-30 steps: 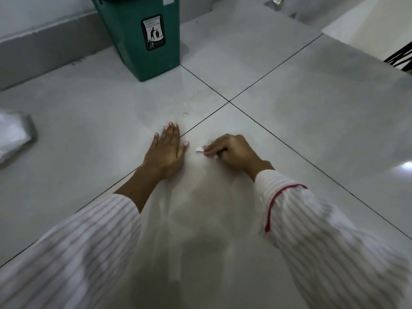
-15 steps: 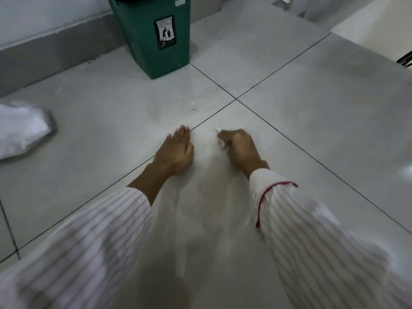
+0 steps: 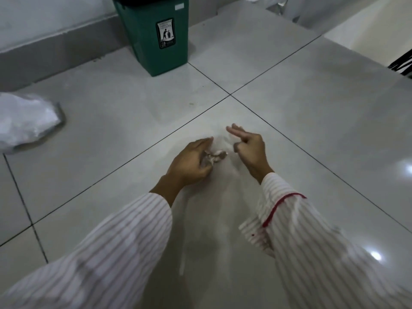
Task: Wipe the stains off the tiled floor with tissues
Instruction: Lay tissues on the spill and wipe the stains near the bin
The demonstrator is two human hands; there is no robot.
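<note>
A small crumpled, dirty tissue (image 3: 215,157) sits in the fingers of my left hand (image 3: 191,162), which is raised just above the grey tiled floor (image 3: 312,112). My right hand (image 3: 248,146) hovers a little to the right of the tissue, apart from it, with two fingers stretched forward and the others curled, holding nothing. A few faint dark specks (image 3: 192,105) mark the tile beyond my hands, near the crossing of the grout lines.
A green waste bin (image 3: 156,34) stands at the back against the grey skirting. A white crumpled plastic bag (image 3: 24,121) lies on the floor at the left. A dark object shows at the right edge.
My left hand lifted off the floor, where it lay flat, and now holds the crumpled tissue. My right hand, which had the tissue, let go and spread its fingers.
</note>
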